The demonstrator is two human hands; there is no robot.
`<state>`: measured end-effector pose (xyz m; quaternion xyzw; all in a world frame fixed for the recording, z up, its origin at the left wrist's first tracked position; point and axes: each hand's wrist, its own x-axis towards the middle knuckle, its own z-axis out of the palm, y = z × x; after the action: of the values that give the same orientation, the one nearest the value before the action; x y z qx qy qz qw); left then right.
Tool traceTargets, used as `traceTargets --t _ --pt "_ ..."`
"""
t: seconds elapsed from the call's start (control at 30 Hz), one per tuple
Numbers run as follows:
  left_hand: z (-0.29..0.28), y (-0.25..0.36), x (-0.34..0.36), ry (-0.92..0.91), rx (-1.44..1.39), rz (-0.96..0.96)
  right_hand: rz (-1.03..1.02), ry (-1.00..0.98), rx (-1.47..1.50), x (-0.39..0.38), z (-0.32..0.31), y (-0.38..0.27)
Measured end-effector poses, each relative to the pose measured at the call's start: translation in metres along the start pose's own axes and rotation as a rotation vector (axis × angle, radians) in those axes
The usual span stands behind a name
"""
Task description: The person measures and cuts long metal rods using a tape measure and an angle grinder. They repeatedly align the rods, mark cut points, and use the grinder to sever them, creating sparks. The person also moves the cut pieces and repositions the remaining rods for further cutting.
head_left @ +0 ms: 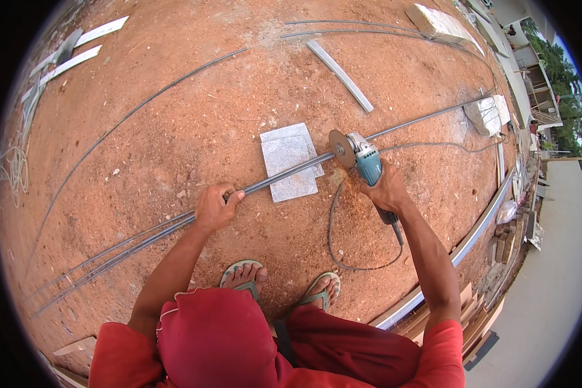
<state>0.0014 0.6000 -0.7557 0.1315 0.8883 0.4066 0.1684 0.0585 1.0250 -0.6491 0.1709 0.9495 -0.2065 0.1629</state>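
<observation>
My left hand (216,205) is wrapped round a bundle of long grey metal rods (282,174), which runs from the lower left toward the upper right. An angle grinder (368,164) with a teal body is gripped in my right hand (390,189). Its round brown cutting disc (341,149) stands upright against the rods, right of the tiles; whether it is spinning I cannot tell. Under the rods lie light grey speckled tiles (292,189), stacked slightly askew. The grinder's cord (332,226) loops over the ground below my right hand.
Reddish bare earth (174,142) surrounds the work. A short metal channel (340,76) lies beyond the tiles. Pale blocks (482,116) stand at the right, near a long metal profile (485,223) and stacked wood (475,317). Thin rods (142,103) curve across the far ground.
</observation>
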Motion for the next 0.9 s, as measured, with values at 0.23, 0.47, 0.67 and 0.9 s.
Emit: traceTargets --t 0.23,0.47,0.67,0.9 --pt "-0.001 0.0 0.001 -0.011 -0.019 -0.002 -0.025 0.016 -0.001 0.003 0.004 0.004" --pt "-0.003 0.005 0.002 -0.01 -0.011 -0.005 0.009 0.006 0.0 0.005 0.001 0.002" --pt "-0.005 0.008 0.002 -0.011 -0.016 -0.006 0.016 0.026 -0.066 0.006 0.001 -0.002" --pt "-0.004 0.002 0.004 -0.016 -0.034 -0.008 0.035 -0.028 -0.042 0.008 -0.001 -0.005"
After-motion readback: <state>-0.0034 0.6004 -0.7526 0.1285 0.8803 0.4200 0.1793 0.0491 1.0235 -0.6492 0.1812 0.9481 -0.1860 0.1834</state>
